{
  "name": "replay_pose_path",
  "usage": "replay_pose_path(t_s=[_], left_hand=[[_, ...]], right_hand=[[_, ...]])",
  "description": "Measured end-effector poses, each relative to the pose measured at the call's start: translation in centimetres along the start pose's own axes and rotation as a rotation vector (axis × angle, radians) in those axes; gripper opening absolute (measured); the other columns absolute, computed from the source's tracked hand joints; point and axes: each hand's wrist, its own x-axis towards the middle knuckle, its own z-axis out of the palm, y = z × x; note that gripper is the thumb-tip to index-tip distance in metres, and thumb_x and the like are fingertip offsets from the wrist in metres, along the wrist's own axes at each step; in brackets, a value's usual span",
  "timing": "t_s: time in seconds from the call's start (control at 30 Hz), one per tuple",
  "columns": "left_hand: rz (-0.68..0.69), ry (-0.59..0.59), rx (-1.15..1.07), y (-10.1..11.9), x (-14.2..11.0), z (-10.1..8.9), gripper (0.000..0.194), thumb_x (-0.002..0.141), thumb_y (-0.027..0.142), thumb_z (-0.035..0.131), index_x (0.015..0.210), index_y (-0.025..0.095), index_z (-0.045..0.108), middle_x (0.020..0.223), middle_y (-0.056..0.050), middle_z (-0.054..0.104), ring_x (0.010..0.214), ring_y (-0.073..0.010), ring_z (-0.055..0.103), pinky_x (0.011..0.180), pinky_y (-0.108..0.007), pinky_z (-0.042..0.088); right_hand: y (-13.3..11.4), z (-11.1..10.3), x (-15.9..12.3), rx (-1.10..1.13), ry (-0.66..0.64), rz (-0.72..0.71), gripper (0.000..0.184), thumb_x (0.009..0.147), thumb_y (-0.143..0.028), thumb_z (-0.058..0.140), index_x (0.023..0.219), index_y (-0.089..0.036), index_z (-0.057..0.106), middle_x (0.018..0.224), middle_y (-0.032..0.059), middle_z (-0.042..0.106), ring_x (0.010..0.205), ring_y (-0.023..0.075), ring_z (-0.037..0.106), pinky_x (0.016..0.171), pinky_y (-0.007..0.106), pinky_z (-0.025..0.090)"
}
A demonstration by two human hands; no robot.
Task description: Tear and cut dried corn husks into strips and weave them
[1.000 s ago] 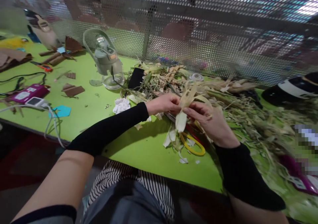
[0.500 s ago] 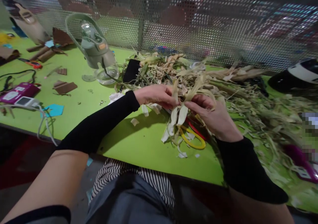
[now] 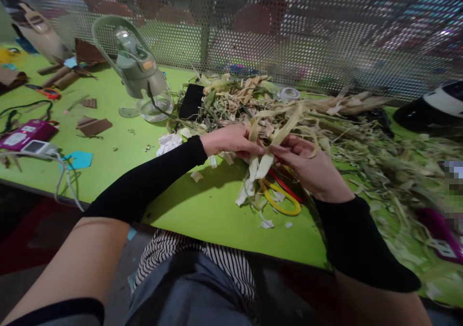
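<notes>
My left hand (image 3: 231, 141) and my right hand (image 3: 307, 164) meet above the green table (image 3: 202, 210), both pinched on pale strips of dried corn husk (image 3: 265, 142). The strips stick up between my fingers and hang down below them. Under my hands lie husk scraps and scissors with yellow and red handles (image 3: 280, 198). A big heap of dried husks and leaves (image 3: 343, 128) spreads behind and to the right of my hands.
A small green desk fan (image 3: 139, 70) stands at the back left next to a black phone (image 3: 191, 100). Brown card pieces (image 3: 94, 126), a blue cutout (image 3: 80, 159), a magenta device (image 3: 25, 134) with cables lie left. Perforated metal screen (image 3: 289, 32) walls the back.
The husk strips, first held as one bundle, have been parted into separate strands between my hands. The hands stay close together; the view has shifted slightly.
</notes>
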Motion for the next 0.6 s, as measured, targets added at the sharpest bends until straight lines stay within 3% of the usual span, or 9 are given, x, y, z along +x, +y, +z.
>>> replay_pose_path(t_s=[0.17,0.33,0.4,0.47,0.6], left_hand=[[-0.001,0.059,-0.022,0.1,0.0,0.1,0.007,0.082,0.014,0.072,0.077,0.013,0.067,0.069,0.001,0.065,0.059,-0.0064,0.058,0.066,-0.023,0.052],[0.093,0.189,0.055,1.0,-0.6,-0.5,0.007,0.086,0.012,0.068,0.079,0.011,0.067,0.067,0.002,0.061,0.057,-0.0047,0.052,0.064,-0.022,0.046],[0.156,0.351,0.082,1.6,-1.0,-1.8,0.009,0.086,0.015,0.07,0.079,0.011,0.067,0.067,0.002,0.061,0.059,-0.0048,0.053,0.065,-0.021,0.045],[0.247,0.624,0.017,2.3,-1.4,-3.7,0.011,0.085,0.013,0.072,0.078,0.011,0.065,0.067,0.002,0.06,0.06,-0.0048,0.053,0.065,-0.021,0.045],[0.331,0.846,-0.099,3.1,-2.1,-7.7,0.015,0.101,0.017,0.054,0.085,0.017,0.053,0.071,0.005,0.056,0.066,-0.0014,0.049,0.069,-0.016,0.044]], right_hand=[[-0.6,0.3,-0.3,0.17,-0.03,0.12,0.037,0.063,-0.048,0.09,0.079,-0.023,0.068,0.068,-0.0026,0.063,0.058,0.0128,0.053,0.056,0.029,0.045],[-0.4,0.1,-0.4,0.203,-0.068,0.155,0.043,0.057,-0.046,0.094,0.076,-0.021,0.066,0.07,-0.0036,0.062,0.059,0.0105,0.053,0.057,0.027,0.044],[-0.6,-0.2,-0.5,0.161,-0.151,0.17,0.042,0.058,-0.046,0.094,0.075,-0.02,0.066,0.068,-0.0038,0.061,0.058,0.0096,0.052,0.055,0.025,0.044],[-1.1,-0.7,-0.7,0.08,-0.285,0.183,0.038,0.065,-0.046,0.091,0.073,-0.02,0.065,0.063,-0.0045,0.058,0.053,0.0084,0.049,0.05,0.024,0.04],[-1.9,-2.6,-1.2,-0.023,-0.548,0.141,0.035,0.071,-0.051,0.085,0.073,-0.02,0.069,0.061,-0.002,0.062,0.05,0.0097,0.051,0.047,0.024,0.04]])
